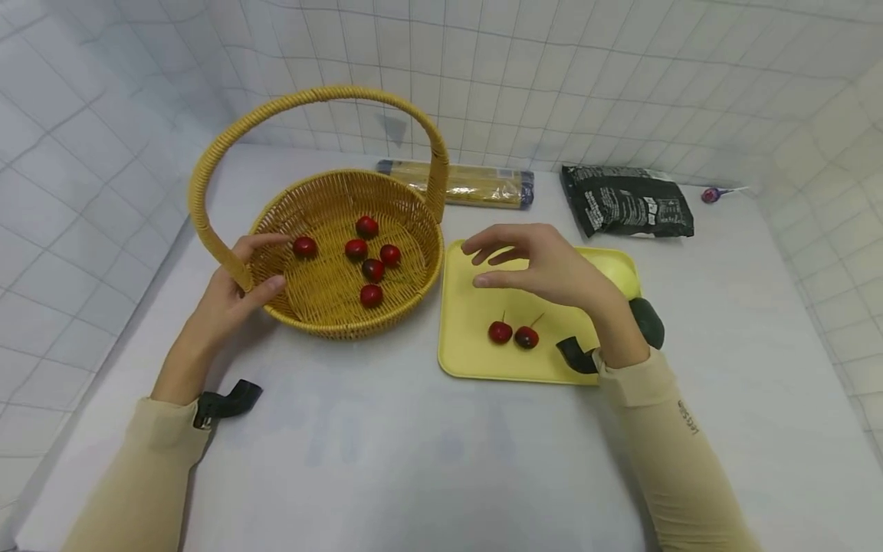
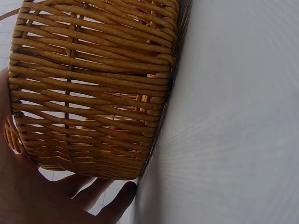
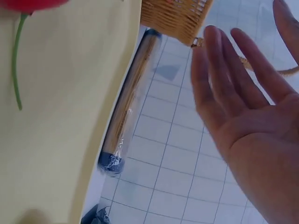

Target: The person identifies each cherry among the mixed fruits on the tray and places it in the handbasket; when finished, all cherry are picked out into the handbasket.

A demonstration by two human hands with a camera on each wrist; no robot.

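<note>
My left hand (image 1: 231, 287) holds the left rim of the yellow wicker basket (image 1: 352, 330), by the foot of its tall handle, with thumb and forefinger over the edge. Other fingers (image 2: 117, 203) lie along the basket's outer wall in the left wrist view. Several dark red cherries (image 1: 371, 296) are in the basket. Above the yellow tray (image 1: 469, 360) hovers my right hand (image 1: 545, 264), palm facing the basket, fingers relaxed and holding nothing. Below it, two stemmed cherries, one left (image 1: 500, 332) and one right (image 1: 527, 337), lie on the tray.
A pale yellow rounded object (image 1: 616, 270) and a dark green one (image 1: 647, 322) are partly behind the right forearm. Along the back lie a clear-wrapped pack of thin sticks (image 1: 483, 186), a black packet (image 1: 628, 203) and a lollipop (image 1: 713, 195). Tiled walls border the table.
</note>
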